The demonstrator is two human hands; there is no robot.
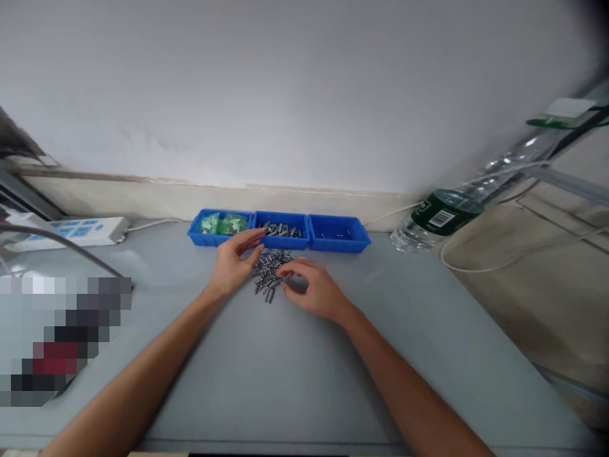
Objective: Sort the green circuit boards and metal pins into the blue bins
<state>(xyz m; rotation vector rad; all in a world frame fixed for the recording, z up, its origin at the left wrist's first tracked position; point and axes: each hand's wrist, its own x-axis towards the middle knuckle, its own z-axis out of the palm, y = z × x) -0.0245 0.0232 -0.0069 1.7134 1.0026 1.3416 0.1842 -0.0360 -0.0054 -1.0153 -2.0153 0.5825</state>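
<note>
Our left hand (pixel 233 260) hovers open beside the metal pins (pixel 269 270) heaped just before the middle tray (pixel 281 242). Our right hand (pixel 314 289) curls on them, and we cannot tell its grip. Some pins lie in that tray, most outside.

The grey table (pixel 295 368) in front of me runs up to the wall. At its back edge three blue bins stand in a touching row: left bin (pixel 195 236), middle bin (pixel 280 242), right bin (pixel 339 242). Just before the middle one a loose heap of metal pins (pixel 270 270) lies straight on the top. Far to my left is a white power strip (pixel 71 230), its cord (pixel 152 223) trailing toward the bins. Off to my right a clear bottle (pixel 440 216) sits near the table's edge, well apart from the bins.
</note>
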